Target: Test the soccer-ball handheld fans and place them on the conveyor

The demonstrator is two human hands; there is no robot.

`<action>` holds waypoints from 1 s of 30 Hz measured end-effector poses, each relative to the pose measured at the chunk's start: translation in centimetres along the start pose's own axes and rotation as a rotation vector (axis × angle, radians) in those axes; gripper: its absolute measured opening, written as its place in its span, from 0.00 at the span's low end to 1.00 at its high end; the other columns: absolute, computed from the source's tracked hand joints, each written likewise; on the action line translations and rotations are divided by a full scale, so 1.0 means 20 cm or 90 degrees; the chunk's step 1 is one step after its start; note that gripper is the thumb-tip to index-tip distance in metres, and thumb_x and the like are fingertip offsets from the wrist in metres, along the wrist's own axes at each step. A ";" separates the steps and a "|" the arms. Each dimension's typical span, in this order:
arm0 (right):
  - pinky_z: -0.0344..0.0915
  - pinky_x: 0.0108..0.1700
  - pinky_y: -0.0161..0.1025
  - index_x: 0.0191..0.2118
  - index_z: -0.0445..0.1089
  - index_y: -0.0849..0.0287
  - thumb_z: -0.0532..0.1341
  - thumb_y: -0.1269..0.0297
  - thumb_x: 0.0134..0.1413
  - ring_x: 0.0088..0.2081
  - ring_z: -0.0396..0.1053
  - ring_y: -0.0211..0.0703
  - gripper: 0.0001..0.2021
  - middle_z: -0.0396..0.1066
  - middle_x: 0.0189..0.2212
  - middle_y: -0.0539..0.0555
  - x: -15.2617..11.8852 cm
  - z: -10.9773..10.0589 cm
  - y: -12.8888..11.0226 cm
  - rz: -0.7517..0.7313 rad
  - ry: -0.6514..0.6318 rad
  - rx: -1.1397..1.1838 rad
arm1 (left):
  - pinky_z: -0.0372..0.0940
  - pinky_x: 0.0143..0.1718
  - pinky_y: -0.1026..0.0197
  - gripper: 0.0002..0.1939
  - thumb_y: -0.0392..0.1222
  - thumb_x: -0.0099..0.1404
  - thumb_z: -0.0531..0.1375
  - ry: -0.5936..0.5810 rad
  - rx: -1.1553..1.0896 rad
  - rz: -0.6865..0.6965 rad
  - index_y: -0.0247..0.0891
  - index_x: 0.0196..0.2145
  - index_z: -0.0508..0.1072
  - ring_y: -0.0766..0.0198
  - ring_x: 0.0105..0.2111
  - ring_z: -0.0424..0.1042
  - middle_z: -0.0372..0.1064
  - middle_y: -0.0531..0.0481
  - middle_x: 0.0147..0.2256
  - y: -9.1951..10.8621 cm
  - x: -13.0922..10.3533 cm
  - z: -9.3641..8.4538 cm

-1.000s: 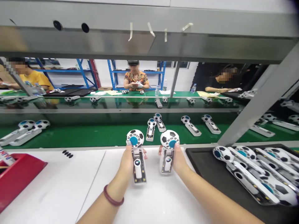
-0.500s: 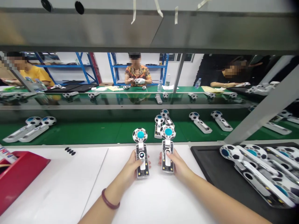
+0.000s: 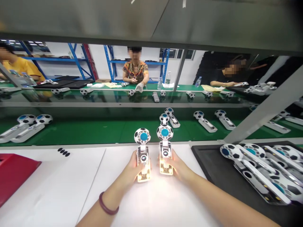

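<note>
My left hand (image 3: 129,170) is closed around the clear handle of a handheld fan (image 3: 143,136) with a football-patterned head and blue centre. Its thumb rests on the white strip below a small round lit display. My right hand (image 3: 181,167) grips a second, matching handheld fan (image 3: 165,132), thumb likewise on the front of the handle. Both fans are upright, side by side and apart, above the white work surface (image 3: 94,201). Yellowish lights glow in the lower part of both handles. Behind the right one, another fan (image 3: 164,118) is partly hidden on the green belt.
At right, a black tray (image 3: 201,164) holds several stacked fans (image 3: 257,171). More fans lie along the green belt (image 3: 94,126). A red bin (image 3: 19,173) and small black ovals (image 3: 63,152) are at left. A slanted metal post (image 3: 265,107) crosses the right side. Co-workers sit opposite.
The lights in both handles have come on, and the right fan's display now shows lit. My right hand has shifted slightly left. The co-worker opposite has lowered a gloved hand to a fan.
</note>
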State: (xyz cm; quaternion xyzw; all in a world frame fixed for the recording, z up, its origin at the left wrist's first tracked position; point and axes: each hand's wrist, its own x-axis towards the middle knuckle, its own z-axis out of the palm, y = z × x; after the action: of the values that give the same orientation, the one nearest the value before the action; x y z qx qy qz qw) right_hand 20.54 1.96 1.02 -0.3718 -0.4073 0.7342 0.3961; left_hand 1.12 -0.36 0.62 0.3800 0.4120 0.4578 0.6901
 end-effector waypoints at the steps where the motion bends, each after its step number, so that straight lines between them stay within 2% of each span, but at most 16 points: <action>1: 0.63 0.38 0.42 0.42 0.54 0.52 0.66 0.57 0.40 0.35 0.69 0.44 0.25 0.66 0.34 0.49 0.00 0.00 0.00 -0.003 -0.001 0.001 | 0.64 0.32 0.55 0.30 0.46 0.49 0.66 0.004 -0.003 -0.001 0.40 0.46 0.56 0.56 0.32 0.70 0.67 0.45 0.36 0.00 0.00 0.00; 8: 0.63 0.38 0.42 0.45 0.53 0.51 0.65 0.55 0.43 0.38 0.68 0.43 0.25 0.65 0.39 0.51 0.00 -0.03 0.04 -0.026 -0.017 -0.012 | 0.64 0.38 0.52 0.26 0.43 0.52 0.64 -0.006 0.003 0.010 0.42 0.46 0.57 0.55 0.37 0.70 0.65 0.47 0.40 0.00 -0.01 -0.01; 13: 0.62 0.37 0.40 0.43 0.54 0.53 0.65 0.55 0.44 0.36 0.67 0.42 0.23 0.66 0.35 0.50 0.00 -0.03 0.04 -0.035 -0.019 -0.036 | 0.64 0.41 0.50 0.24 0.43 0.54 0.63 -0.021 -0.015 0.016 0.42 0.46 0.57 0.56 0.38 0.69 0.65 0.46 0.41 0.00 -0.02 0.00; 23: 0.62 0.37 0.41 0.43 0.54 0.52 0.64 0.56 0.44 0.35 0.67 0.42 0.23 0.66 0.34 0.49 0.01 -0.03 0.05 -0.053 -0.027 -0.024 | 0.65 0.38 0.52 0.22 0.43 0.56 0.62 -0.025 -0.020 0.027 0.41 0.45 0.57 0.57 0.36 0.70 0.67 0.46 0.38 -0.02 0.00 -0.01; 30: 0.62 0.37 0.40 0.42 0.54 0.53 0.65 0.56 0.42 0.35 0.67 0.43 0.23 0.66 0.32 0.49 0.00 -0.02 0.02 -0.049 0.002 -0.018 | 0.65 0.39 0.51 0.25 0.42 0.53 0.65 -0.017 -0.060 0.033 0.41 0.45 0.57 0.59 0.34 0.70 0.66 0.47 0.39 -0.03 0.01 -0.01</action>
State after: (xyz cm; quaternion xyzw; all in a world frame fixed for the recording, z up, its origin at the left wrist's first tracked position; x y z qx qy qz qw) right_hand 20.75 1.99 0.52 -0.3627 -0.4310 0.7121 0.4192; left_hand 1.19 -0.29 -0.15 0.3637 0.3702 0.4896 0.7007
